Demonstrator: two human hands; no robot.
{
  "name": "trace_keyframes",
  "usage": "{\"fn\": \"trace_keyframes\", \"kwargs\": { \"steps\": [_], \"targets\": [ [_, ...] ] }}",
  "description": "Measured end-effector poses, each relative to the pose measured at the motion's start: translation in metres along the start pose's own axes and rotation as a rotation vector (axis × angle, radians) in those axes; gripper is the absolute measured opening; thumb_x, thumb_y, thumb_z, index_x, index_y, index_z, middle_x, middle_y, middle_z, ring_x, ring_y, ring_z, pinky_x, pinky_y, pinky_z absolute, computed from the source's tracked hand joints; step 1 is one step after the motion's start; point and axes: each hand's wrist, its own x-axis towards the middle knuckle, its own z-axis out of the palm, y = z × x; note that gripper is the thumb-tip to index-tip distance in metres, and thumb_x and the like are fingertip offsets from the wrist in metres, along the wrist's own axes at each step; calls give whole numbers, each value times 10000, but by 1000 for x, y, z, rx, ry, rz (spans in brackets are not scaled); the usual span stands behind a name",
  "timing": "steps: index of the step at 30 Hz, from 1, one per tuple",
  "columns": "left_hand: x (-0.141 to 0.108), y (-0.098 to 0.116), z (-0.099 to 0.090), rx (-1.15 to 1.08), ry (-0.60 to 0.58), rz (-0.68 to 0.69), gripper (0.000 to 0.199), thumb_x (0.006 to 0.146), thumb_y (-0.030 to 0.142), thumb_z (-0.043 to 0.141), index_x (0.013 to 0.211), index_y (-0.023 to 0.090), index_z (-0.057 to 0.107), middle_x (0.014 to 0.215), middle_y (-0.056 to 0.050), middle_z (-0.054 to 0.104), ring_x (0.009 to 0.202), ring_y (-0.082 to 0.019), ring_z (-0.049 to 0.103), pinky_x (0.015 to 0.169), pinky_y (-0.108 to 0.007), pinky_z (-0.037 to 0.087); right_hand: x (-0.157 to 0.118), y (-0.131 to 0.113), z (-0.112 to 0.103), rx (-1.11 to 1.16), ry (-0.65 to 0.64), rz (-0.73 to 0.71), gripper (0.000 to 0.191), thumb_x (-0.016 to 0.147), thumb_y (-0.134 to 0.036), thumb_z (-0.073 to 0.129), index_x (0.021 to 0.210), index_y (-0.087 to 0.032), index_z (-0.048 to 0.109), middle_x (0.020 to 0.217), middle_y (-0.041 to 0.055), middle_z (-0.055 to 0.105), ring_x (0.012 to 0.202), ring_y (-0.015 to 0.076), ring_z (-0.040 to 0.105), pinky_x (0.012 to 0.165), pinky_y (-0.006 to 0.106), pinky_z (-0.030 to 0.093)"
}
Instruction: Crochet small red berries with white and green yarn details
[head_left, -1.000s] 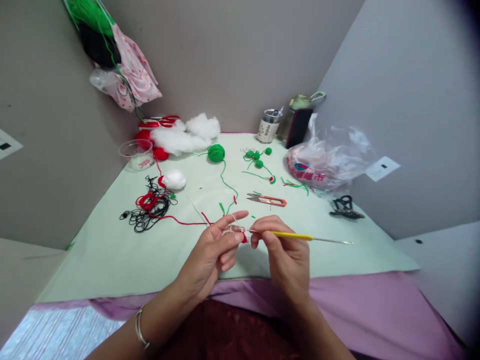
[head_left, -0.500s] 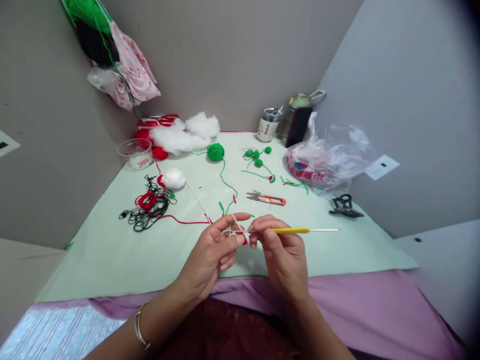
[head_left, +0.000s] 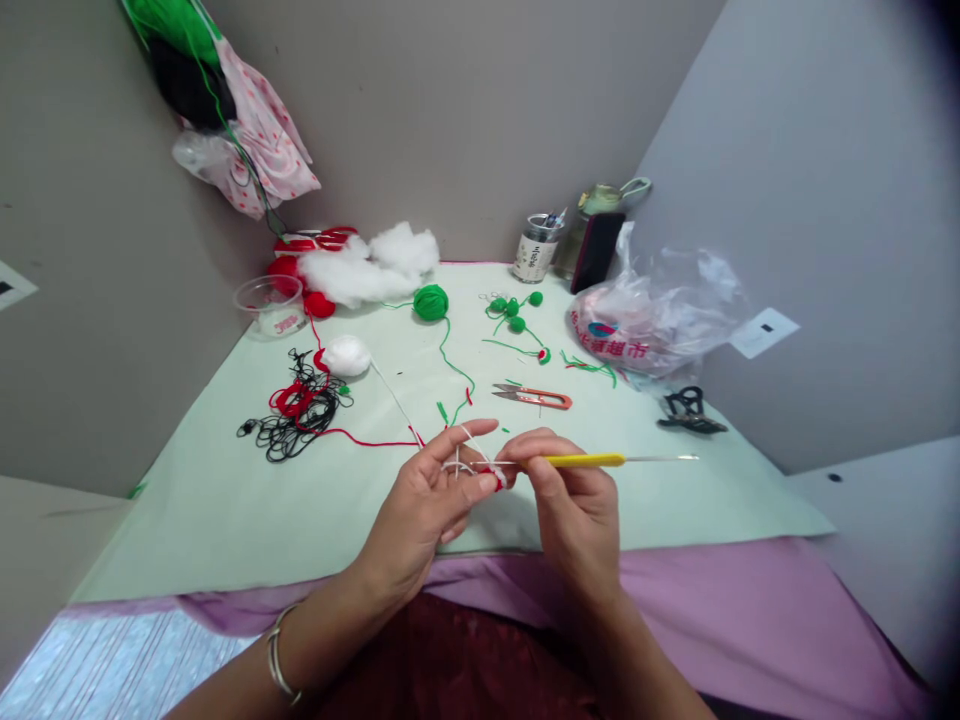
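Between thumb and fingers, my left hand (head_left: 420, 500) pinches a small red and white crochet piece (head_left: 496, 479). White yarn (head_left: 396, 402) runs from a white yarn ball (head_left: 346, 356) to this hand and passes over its raised index finger. My right hand (head_left: 574, 500) grips a yellow-handled crochet hook (head_left: 585, 461) close to level, its working tip at the crochet piece and its other metal end pointing right. The exact loop on the tip is too small to make out. Beyond my hands lie orange thread snips (head_left: 532, 397).
Tangled black cord (head_left: 300, 425) and red yarn lie left; a green yarn ball (head_left: 430, 302), white stuffing (head_left: 360, 275) and a clear tub (head_left: 270, 308) sit behind. Small green balls (head_left: 516, 324), a pen holder (head_left: 537, 250), a phone (head_left: 598, 252), a plastic bag (head_left: 652, 320) and a black clip (head_left: 691, 412) are farther right.
The crochet hook has shifted slightly to the right with my right hand. The crochet piece has turned a little in my left fingers and shows more red.
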Motion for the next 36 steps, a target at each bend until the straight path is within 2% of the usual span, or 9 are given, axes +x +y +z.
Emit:
{"fn": "trace_keyframes", "kwargs": {
  "steps": [5, 12, 16, 21, 26, 29, 31, 33, 36],
  "targets": [
    [1, 0, 0, 56, -10, 50, 584, 780, 264, 925, 1335, 296, 743, 858, 38, 657, 477, -13, 373, 393, -146, 294, -4, -2, 2, -91, 0, -107, 161, 996, -189, 693, 1026, -290, 814, 941, 25, 770, 905, 180, 692, 798, 311, 551],
    [0, 2, 0, 43, -1, 71, 425, 788, 307, 926, 1190, 265, 797, 906, 36, 650, 448, 13, 398, 395, -150, 289, 1, 1, 4, 229, 110, 103, 125, 1001, -308, 692, 947, -240, 783, 839, 19, 742, 693, 149, 654, 670, 292, 550],
    [0, 2, -2, 57, 6, 79, 438, 769, 305, 934, 1185, 259, 805, 903, 33, 635, 464, 7, 384, 397, -156, 270, 1, -2, 5, 230, 82, 95, 193, 1036, -344, 635, 929, -229, 748, 838, 29, 744, 704, 160, 656, 658, 296, 550],
    [-1, 2, -6, 170, 36, 112, 413, 825, 306, 884, 1226, 274, 795, 883, 34, 630, 464, -9, 389, 418, -180, 288, -7, -6, 2, -70, 19, -76, 198, 1072, -230, 545, 1033, -259, 737, 933, 38, 753, 801, 181, 679, 743, 336, 560],
    [-3, 1, -3, 247, 115, 187, 422, 782, 259, 914, 1186, 215, 799, 790, 42, 610, 504, -30, 403, 457, -178, 306, -13, -2, 1, -496, -114, -436, 316, 999, -93, 577, 1204, -281, 726, 990, 72, 777, 898, 221, 730, 765, 363, 600],
    [-2, 0, -3, 142, 74, 96, 529, 786, 276, 914, 1290, 224, 761, 692, 75, 542, 467, -27, 343, 429, -167, 262, -16, 4, 2, -707, -87, -555, 410, 960, -92, 653, 1292, -318, 734, 1036, 89, 770, 938, 240, 740, 762, 370, 622],
    [0, 0, -6, -7, -9, -29, 571, 794, 293, 910, 1333, 212, 741, 636, 99, 480, 434, -17, 248, 397, -158, 220, -17, 6, 4, -676, -40, -518, 406, 967, -94, 653, 1280, -335, 747, 1048, 80, 760, 952, 232, 737, 783, 371, 624],
    [2, 2, -8, -137, -60, -116, 534, 781, 271, 916, 1283, 170, 762, 605, 111, 448, 430, -8, 177, 378, -145, 199, -15, 4, 5, -492, 19, -378, 329, 1000, -106, 614, 1197, -321, 767, 991, 58, 751, 900, 211, 721, 774, 360, 612],
    [3, 4, -8, -174, -32, -92, 458, 765, 225, 922, 1199, 164, 790, 655, 86, 522, 422, 14, 198, 375, -127, 206, -7, -2, 7, -142, 76, -142, 231, 1049, -177, 570, 1037, -289, 771, 881, 25, 722, 760, 175, 671, 706, 335, 579]
  ]
}}
